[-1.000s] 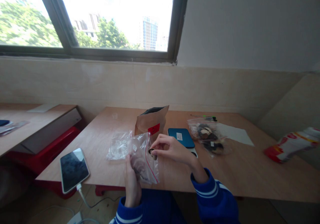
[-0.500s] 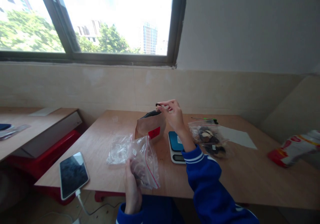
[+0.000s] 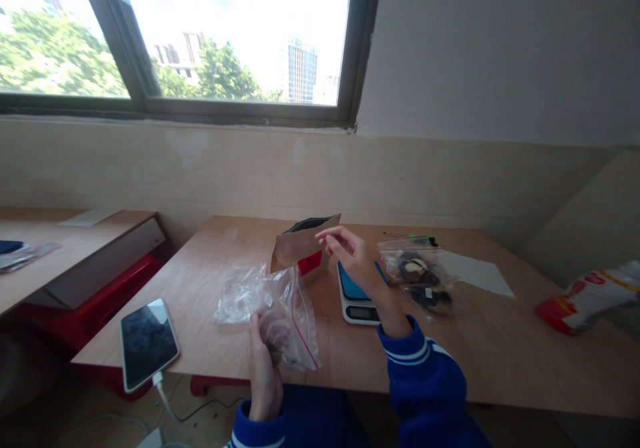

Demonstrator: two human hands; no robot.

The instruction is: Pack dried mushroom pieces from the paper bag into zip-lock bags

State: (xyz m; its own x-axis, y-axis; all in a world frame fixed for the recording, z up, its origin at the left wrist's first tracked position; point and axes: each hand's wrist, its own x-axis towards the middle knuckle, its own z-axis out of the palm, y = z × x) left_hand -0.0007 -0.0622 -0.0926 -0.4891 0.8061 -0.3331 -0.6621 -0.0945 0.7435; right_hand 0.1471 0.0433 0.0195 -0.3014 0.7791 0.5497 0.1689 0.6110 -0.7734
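Note:
My left hand [image 3: 265, 371] is closed on the near side of a clear zip bag [image 3: 295, 321] with a red seal line. Something dark shows low inside that bag. My right hand [image 3: 353, 255] hovers over the scale, just in front of a brown paper pouch [image 3: 287, 251]; its fingers are loosely bent and slightly apart, with nothing seen between them. The pouch stands upright, its dark mouth open, a red label on its front. Beneath my right hand is a white kitchen scale [image 3: 355, 311] with a blue top.
Crumpled clear plastic [image 3: 235, 301] lies left of the zip bag. Bags of dark-and-pale dried slices [image 3: 417, 271] rest right of the scale beside white paper [image 3: 475, 275]. A plugged-in phone [image 3: 150, 345] sits at the left edge, a red-white packet [image 3: 585, 298] at the right.
My right hand has moved down and back from the pouch's mouth. The small dark piece it pinched is no longer in its fingers. My left hand keeps hold of the zip bag.

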